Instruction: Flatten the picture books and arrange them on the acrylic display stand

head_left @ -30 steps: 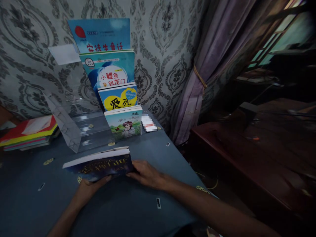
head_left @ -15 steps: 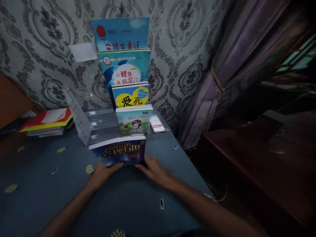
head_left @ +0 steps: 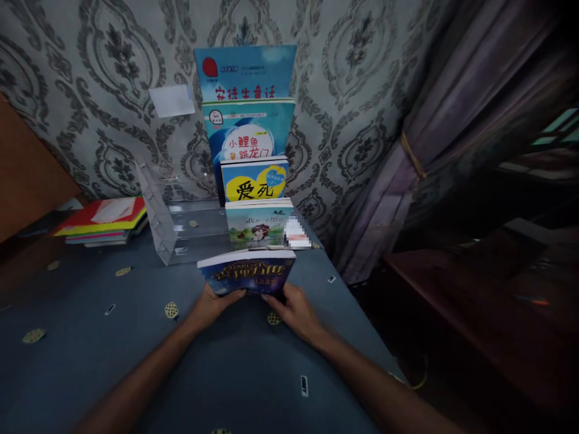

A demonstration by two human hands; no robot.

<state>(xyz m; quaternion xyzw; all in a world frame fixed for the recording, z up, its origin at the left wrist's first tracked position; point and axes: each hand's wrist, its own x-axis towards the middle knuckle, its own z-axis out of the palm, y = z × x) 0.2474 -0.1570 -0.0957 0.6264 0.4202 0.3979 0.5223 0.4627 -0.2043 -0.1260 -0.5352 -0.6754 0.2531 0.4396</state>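
Note:
A dark blue book (head_left: 248,274) with gold lettering is held by both hands at its lower edge. My left hand (head_left: 217,306) grips its lower left part, thumb on the cover. At the lower right corner, my right hand (head_left: 296,307) is closed on the same book. Just behind it, a clear tiered rack (head_left: 196,226) holds a green book with a drawn girl (head_left: 257,229), a yellow-and-blue book (head_left: 254,182), a teal book (head_left: 248,129) and a light blue book (head_left: 246,71), one above another.
Coloured books or folders (head_left: 106,217) lie stacked at the left of the blue-grey tabletop (head_left: 181,374). A white card (head_left: 172,100) stands out against the patterned wall. Right of the rack is a partly blurred white item (head_left: 297,233). A tied curtain (head_left: 384,205) hangs at the right.
The camera view has shifted, so the scene sits further right. Both hands still hold the dark blue book, which appears slightly closer to the rack's right side and partly overlaps the green book's bottom.

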